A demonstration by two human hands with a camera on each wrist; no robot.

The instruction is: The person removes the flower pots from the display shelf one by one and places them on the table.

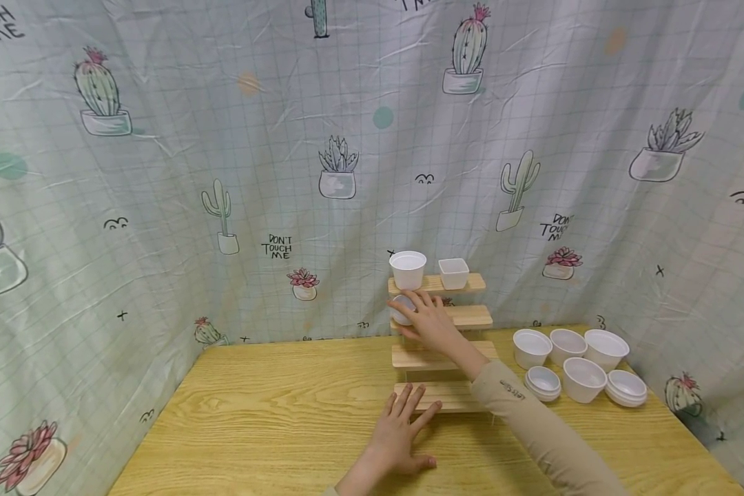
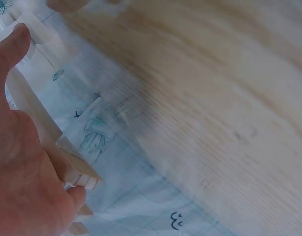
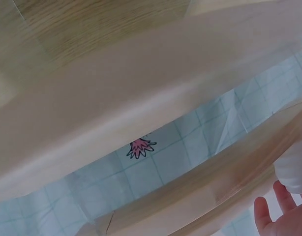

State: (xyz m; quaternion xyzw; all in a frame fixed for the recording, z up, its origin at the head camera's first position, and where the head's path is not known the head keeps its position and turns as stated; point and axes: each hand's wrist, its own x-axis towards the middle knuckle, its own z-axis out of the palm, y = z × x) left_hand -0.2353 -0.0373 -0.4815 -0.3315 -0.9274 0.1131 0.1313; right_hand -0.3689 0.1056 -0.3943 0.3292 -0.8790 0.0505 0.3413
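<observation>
A small round white cup (image 1: 403,310) is at the left end of the second shelf from the top of a stepped wooden stand (image 1: 443,356). My right hand (image 1: 432,324) holds this cup, thumb and fingers spread about it. The same cup (image 3: 293,169) is partly cut off in the right wrist view, with fingertips just below it. My left hand (image 1: 398,430) lies at the stand's front left with fingers spread, its fingertips at the lowest shelf. In the left wrist view the left hand (image 2: 23,167) is beside the shelf ends.
A round white cup (image 1: 408,270) and a square white cup (image 1: 454,274) stand on the top shelf. Several white cups (image 1: 585,380) are grouped on the wooden table (image 1: 254,413) right of the stand. A cactus-print curtain (image 1: 273,172) hangs behind and at both sides.
</observation>
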